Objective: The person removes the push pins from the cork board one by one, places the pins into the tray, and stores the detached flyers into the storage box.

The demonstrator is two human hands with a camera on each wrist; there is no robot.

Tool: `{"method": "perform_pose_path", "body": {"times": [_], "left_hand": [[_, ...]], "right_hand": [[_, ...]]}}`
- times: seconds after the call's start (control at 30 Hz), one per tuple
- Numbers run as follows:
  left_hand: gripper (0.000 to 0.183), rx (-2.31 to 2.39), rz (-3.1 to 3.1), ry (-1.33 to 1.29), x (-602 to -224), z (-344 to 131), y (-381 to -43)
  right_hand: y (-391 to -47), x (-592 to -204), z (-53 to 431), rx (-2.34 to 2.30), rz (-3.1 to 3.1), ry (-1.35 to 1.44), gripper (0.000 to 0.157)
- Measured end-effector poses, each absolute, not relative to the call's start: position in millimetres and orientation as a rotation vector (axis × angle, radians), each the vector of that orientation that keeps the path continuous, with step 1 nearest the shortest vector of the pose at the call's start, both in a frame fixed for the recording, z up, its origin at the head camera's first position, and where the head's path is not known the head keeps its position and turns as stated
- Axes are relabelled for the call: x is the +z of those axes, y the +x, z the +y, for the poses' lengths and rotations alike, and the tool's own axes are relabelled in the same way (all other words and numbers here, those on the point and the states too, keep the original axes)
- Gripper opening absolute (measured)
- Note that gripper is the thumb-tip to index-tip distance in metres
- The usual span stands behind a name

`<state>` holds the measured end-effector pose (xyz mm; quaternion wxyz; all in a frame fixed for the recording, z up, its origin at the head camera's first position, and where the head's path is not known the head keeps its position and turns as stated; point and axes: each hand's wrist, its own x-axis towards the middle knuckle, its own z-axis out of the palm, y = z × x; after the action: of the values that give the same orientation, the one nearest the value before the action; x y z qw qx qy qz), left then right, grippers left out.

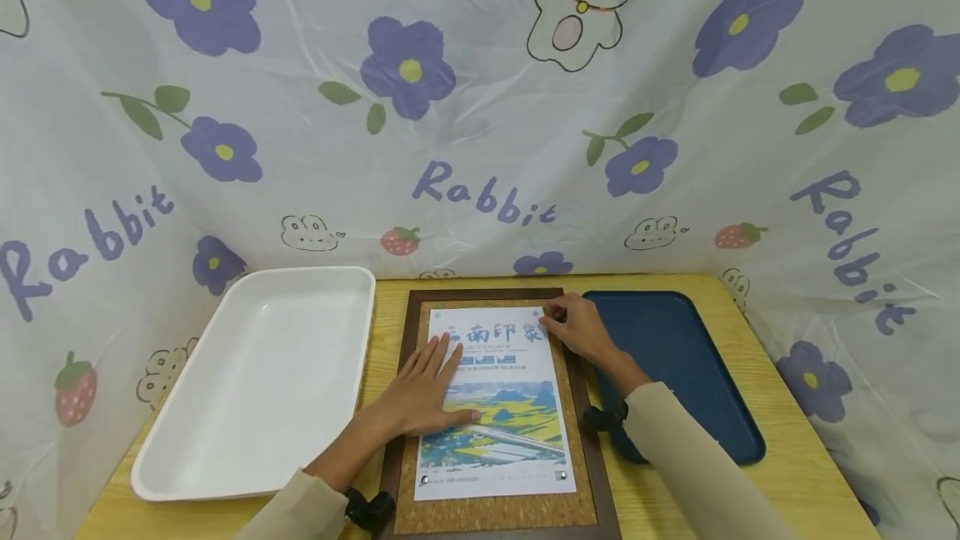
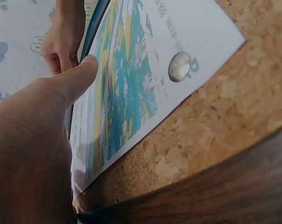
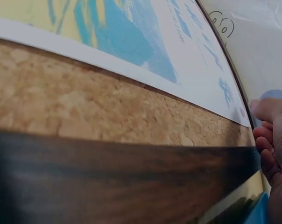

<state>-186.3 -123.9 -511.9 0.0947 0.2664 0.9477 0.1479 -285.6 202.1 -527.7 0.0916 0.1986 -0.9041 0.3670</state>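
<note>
A printed poster point(image 1: 495, 432) lies on a cork board point(image 1: 487, 515), with silver thumbtacks point(image 1: 563, 476) at its two lower corners. One round metal thumbtack point(image 2: 179, 66) shows close up in the left wrist view. My left hand point(image 1: 423, 390) rests on the poster's left half, fingers straight and spread, thumb out to the right. At the upper right corner is my right hand point(image 1: 581, 330), its fingers curled and the fingertips close together by the paper. Anything between those fingertips is hidden. The right wrist view shows the curled right hand point(image 3: 276, 140) at the board's far end.
A dark brown wooden frame point(image 1: 395, 457) borders the cork. To the left stands a white tray point(image 1: 255, 382); a dark blue tray point(image 1: 690, 373) lies to the right, partly under the right forearm. Behind the wooden table point(image 1: 802, 473) hangs a patterned curtain point(image 1: 480, 140).
</note>
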Motion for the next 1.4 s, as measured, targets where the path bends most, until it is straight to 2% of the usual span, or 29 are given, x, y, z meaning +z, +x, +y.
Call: {"method": "perform_pose_path", "body": {"times": [0.17, 1.17, 1.4], "left_hand": [[0.115, 0.409, 2.804, 0.766, -510.7, -123.6, -185.2], [0.116, 0.358, 2.767, 0.768, -508.0, -120.9, -183.3], [0.117, 0.337, 2.769, 0.749, -503.8, -118.9, -182.6]], "right_hand": [[-290.5, -532.9, 197.5, 1.096, -2.696, 0.564, 0.019], [-296.6, -533.1, 184.3, 1.222, -2.64, 0.457, 0.007], [-299.7, -526.6, 184.0, 1.259, -2.769, 0.371, 0.009]]}}
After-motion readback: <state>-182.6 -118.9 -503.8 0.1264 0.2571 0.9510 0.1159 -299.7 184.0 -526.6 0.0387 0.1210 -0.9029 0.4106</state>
